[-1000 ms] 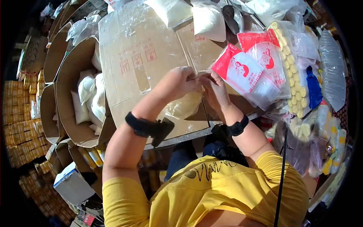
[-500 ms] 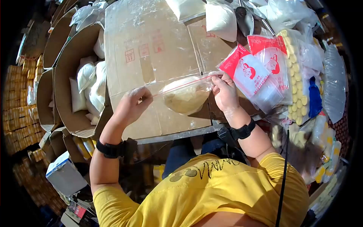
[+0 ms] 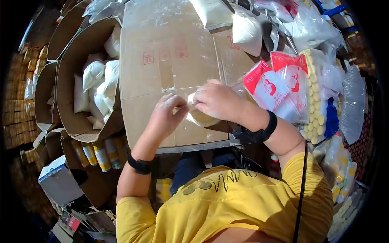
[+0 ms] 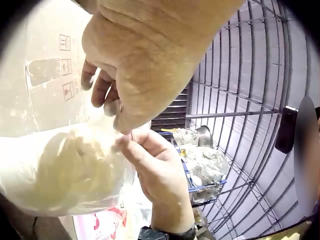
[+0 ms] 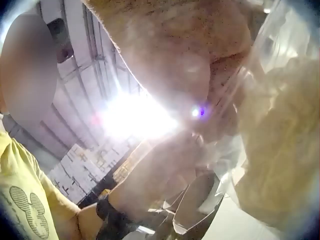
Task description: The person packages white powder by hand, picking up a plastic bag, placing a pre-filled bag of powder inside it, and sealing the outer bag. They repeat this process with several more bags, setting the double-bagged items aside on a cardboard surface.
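Bag (image 4: 75, 172) lengthwise across left wrist view, both hands' pinching fingers (image 4: 136, 154) at right end

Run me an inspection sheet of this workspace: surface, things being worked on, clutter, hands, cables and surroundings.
Surface: cardboard, printed in red, with whitish smears.
Job's things: one clear bag with pale yellowish contents, resting on the cardboard.
Clutter: red-and-white packets overlapping at the right; beside them, a row of yellow pieces; white bags at the far edge.
Hands: left hand and right hand close together, both pinching the clear bag's edge.
Cables: a black cord crosses the shirt; its use is unclear.
Surroundings: open cartons at the left, one containing white bags.
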The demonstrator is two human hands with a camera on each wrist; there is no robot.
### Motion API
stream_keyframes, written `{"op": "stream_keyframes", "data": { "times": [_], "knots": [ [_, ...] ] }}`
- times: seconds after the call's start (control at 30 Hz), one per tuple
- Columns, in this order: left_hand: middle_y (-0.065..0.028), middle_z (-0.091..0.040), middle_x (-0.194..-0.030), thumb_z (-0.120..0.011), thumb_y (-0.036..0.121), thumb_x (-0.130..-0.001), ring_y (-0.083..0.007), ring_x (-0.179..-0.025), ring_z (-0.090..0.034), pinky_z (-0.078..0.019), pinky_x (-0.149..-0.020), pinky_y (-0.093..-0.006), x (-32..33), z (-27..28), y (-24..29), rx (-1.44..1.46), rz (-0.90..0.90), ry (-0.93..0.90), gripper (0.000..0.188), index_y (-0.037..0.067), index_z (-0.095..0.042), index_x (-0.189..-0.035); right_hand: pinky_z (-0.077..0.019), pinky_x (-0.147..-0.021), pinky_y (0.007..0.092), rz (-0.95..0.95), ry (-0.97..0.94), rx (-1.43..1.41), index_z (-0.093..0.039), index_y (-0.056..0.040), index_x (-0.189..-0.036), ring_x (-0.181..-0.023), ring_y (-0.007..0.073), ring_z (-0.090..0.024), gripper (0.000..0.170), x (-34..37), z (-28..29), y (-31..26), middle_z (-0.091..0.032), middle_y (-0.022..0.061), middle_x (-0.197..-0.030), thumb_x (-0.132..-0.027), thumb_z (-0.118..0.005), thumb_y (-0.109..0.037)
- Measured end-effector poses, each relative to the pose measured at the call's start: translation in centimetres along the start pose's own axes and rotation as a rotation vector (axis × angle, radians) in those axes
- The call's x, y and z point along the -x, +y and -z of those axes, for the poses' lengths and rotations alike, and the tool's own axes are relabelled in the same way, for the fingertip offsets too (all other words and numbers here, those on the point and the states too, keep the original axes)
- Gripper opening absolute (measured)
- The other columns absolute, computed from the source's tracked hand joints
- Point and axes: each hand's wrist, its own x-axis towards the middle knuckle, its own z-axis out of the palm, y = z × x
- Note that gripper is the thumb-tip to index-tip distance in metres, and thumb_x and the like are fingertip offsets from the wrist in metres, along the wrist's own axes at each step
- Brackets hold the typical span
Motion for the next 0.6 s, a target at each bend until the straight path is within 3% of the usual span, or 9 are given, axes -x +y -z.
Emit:
{"op": "stream_keyframes", "data": {
  "times": [0.03,0.13,0.33,0.37,0.5,0.6],
  "knots": [
    [-0.0123,-0.054,-0.073,-0.061,0.005,-0.074,-0.0268,-0.074,-0.053,-0.044,-0.067,-0.0332,-0.5,0.0,0.2,-0.016,-0.05,0.011,0.009,0.001,-0.055,-0.078,-0.0427,-0.074,0.0376,0.0,-0.091,-0.033,-0.059,-0.007,-0.078,-0.078,0.0237,-0.057,0.011,-0.7,-0.4,-0.1,-0.06,0.0083,-0.078,-0.07,-0.06,-0.015],
    [-0.0119,-0.054,-0.072,-0.06,0.004,-0.075,-0.028,-0.071,-0.052,-0.0442,-0.064,-0.0351,-0.9,-0.3,0.5,0.058,-0.06,0.043,0.007,0.001,-0.054,-0.076,-0.0424,-0.067,0.0374,0.041,0.013,-0.026,-0.057,-0.0082,-0.068,-0.07,0.0265,-0.057,0.004,-1.6,-0.8,-0.3,-0.059,0.0068,-0.068,-0.07,-0.056,-0.012],
    [-0.013,-0.052,-0.071,-0.06,0.002,-0.073,-0.0313,-0.071,-0.052,-0.0437,-0.063,-0.0367,-0.9,0.1,0.0,-0.046,-0.137,-0.001,0.01,0.0,-0.05,-0.074,-0.0437,-0.065,0.0386,0.125,0.105,-0.071,-0.055,-0.0073,-0.07,-0.07,0.0274,-0.056,0.003,-0.2,0.3,1.5,-0.055,0.0087,-0.069,-0.07,-0.056,-0.01],
    [-0.0133,-0.052,-0.071,-0.059,0.001,-0.073,-0.0311,-0.07,-0.052,-0.0435,-0.062,-0.0364,-0.8,0.3,-0.2,-0.052,-0.133,-0.004,0.01,0.0,-0.05,-0.075,-0.0445,-0.064,0.0388,0.033,0.026,-0.032,-0.054,-0.0063,-0.074,-0.069,0.0289,-0.055,0.004,0.7,1.5,2.2,-0.054,0.0102,-0.072,-0.07,-0.055,-0.007],
    [-0.0129,-0.051,-0.071,-0.061,0.001,-0.072,-0.0302,-0.069,-0.052,-0.043,-0.061,-0.0361,-0.6,0.5,-1.0,-0.084,-0.147,-0.008,0.012,0.0,-0.049,-0.073,-0.0452,-0.065,0.0371,-0.274,0.024,0.053,-0.053,-0.004,-0.081,-0.075,0.0312,-0.056,0.008,4.4,4.8,4.6,-0.055,0.0133,-0.079,-0.073,-0.054,-0.003],
    [-0.0129,-0.051,-0.069,-0.062,0.002,-0.072,-0.0311,-0.069,-0.052,-0.0423,-0.06,-0.0354,-0.9,0.9,-1.1,-0.138,-0.22,-0.037,0.013,0.0,-0.049,-0.07,-0.0463,-0.066,0.0343,-0.429,0.194,0.1,-0.058,-0.0023,-0.081,-0.076,0.0301,-0.058,0.007,7.5,5.4,7.3,-0.058,0.0136,-0.081,-0.076,-0.053,-0.003]
  ]
}}
